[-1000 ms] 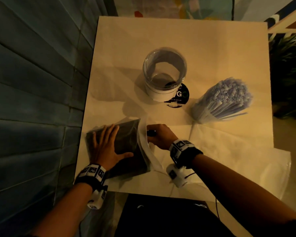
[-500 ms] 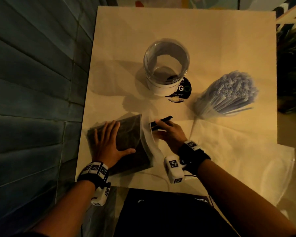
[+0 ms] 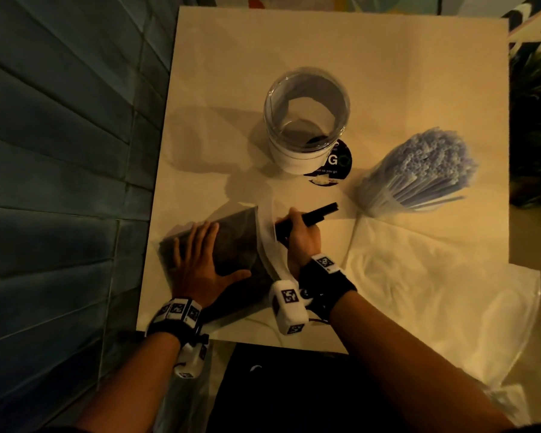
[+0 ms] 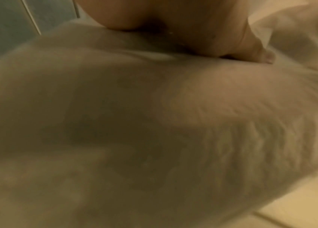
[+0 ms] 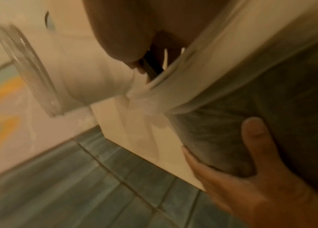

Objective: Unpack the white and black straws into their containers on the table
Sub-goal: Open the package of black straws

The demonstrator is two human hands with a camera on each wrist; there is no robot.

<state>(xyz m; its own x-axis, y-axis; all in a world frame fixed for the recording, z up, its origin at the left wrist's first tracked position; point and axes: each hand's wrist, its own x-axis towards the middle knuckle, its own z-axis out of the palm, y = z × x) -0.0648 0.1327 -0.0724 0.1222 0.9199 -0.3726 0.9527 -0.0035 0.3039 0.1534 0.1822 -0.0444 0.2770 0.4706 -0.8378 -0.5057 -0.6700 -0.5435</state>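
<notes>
A clear plastic bag of black straws (image 3: 231, 242) lies at the table's near left. My left hand (image 3: 200, 260) presses flat on it with straight fingers, as the right wrist view also shows (image 5: 251, 154). My right hand (image 3: 300, 232) grips a small bunch of black straws (image 3: 322, 211) half drawn out of the bag's open mouth (image 3: 267, 232). An empty clear jar (image 3: 306, 120) with a white base stands further back at the middle. A container packed with white straws (image 3: 419, 170) stands at the right.
An empty crumpled clear bag (image 3: 434, 295) lies at the near right, hanging over the table's edge (image 3: 263, 340). A black round label (image 3: 331, 170) lies by the jar. A tiled wall (image 3: 60, 182) runs close along the left side.
My right hand has pulled a bunch of black straws out of the bag's mouth, to the right and toward the jar. The left hand has stayed flat on the bag.
</notes>
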